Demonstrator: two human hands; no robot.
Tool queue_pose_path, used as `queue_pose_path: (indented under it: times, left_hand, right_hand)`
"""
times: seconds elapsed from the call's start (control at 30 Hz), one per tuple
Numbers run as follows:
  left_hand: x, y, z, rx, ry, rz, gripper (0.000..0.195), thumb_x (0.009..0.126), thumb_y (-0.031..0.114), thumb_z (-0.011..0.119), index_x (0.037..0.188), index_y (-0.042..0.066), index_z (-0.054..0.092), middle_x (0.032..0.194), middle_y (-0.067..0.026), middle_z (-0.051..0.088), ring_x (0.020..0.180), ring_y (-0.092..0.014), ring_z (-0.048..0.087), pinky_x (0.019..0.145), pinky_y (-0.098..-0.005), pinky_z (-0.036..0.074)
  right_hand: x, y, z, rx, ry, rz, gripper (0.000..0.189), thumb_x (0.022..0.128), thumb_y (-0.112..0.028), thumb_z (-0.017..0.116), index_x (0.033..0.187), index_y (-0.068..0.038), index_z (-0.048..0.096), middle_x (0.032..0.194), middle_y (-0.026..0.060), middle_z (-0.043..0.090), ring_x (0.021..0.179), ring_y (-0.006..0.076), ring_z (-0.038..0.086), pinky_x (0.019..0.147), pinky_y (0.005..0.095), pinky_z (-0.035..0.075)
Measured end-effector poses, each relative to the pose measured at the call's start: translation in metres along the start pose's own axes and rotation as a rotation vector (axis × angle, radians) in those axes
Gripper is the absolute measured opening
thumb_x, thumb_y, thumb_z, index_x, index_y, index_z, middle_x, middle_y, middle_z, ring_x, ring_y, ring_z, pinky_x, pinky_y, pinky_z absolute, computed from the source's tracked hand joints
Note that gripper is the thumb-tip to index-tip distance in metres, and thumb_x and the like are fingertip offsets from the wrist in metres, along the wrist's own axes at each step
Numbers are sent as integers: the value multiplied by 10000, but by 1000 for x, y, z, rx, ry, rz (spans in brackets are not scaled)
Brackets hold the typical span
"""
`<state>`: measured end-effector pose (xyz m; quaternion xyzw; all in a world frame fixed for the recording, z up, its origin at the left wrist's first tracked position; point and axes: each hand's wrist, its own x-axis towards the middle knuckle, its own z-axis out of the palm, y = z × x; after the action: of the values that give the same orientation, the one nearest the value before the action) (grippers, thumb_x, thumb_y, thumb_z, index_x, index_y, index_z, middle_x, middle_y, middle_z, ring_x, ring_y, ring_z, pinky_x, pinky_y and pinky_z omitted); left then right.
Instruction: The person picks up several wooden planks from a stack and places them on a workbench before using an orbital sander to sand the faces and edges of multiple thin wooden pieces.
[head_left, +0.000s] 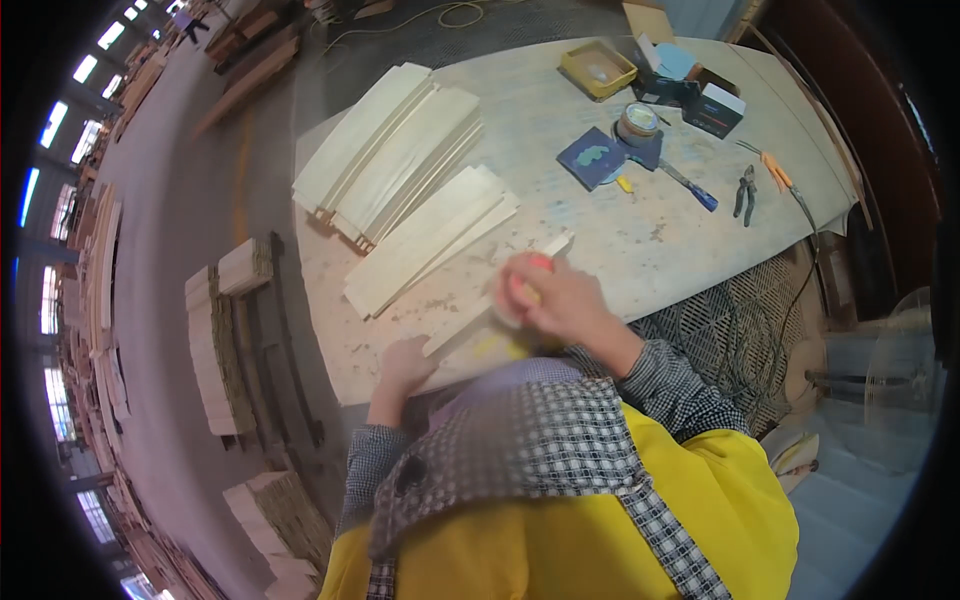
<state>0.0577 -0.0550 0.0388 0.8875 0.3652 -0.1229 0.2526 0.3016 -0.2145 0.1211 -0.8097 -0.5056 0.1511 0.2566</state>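
My left hand (405, 369) grips the near end of a narrow pale wooden board (459, 328), which seems to stand on its edge near the front of the worktable (637, 259). Partway along that board, my right hand (566, 300) is closed around a round pad with red on it (538, 262). Motion blur hides what kind of pad it is, though it seems to touch the board. Just beyond lie a few loose pale wooden boards (427, 238), and behind them a larger stack of similar boards (390, 154).
Toward the back right are a yellow tray (598, 69), a black box (714, 110), an open tin (639, 124), a blue plate with greenish paste (591, 157), a blue-handled scraper (703, 198) and pliers (745, 196). Board stacks (217, 360) stand left. A person (187, 24) is far off.
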Motion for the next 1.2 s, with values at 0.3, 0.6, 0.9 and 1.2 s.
queue_pose_path:
  times: [0.3, 0.6, 0.9, 1.2]
  left_hand:
    - [11, -22, 0, -472, -194, 43, 382, 599, 193, 675, 935, 13, 665, 870, -189, 664, 811, -307, 633, 736, -357, 482]
    - [9, -28, 9, -566, -313, -39, 404, 571, 166, 751, 916, -25, 661, 756, -70, 652, 699, -133, 571, 666, -291, 462]
    - [9, -41, 23, -719, -388, -129, 343, 598, 135, 740, 902, -12, 677, 777, -42, 670, 719, -101, 579, 665, -273, 466]
    - [-48, 18, 42, -43, 109, -313, 615, 711, 453, 655, 1173, 58, 558, 1153, -197, 558, 1045, -349, 542, 869, -458, 424]
  right_hand:
    - [9, -21, 43, 193, 83, -327, 279, 834, -308, 575, 1112, -278, 572, 1115, 120, 576, 837, 325, 616, 683, 410, 521]
    - [47, 30, 14, -19, 65, 95, 464, 731, -290, 643, 1183, -318, 545, 949, 184, 580, 783, 375, 614, 669, 444, 515]
    - [16, -8, 81, 128, -193, -186, 253, 815, -298, 568, 1061, -245, 590, 1107, 44, 590, 1051, 273, 558, 779, 416, 493]
    - [59, 38, 37, -151, -141, 161, 424, 775, -301, 582, 1194, -268, 519, 1013, 202, 570, 834, 385, 619, 721, 467, 500]
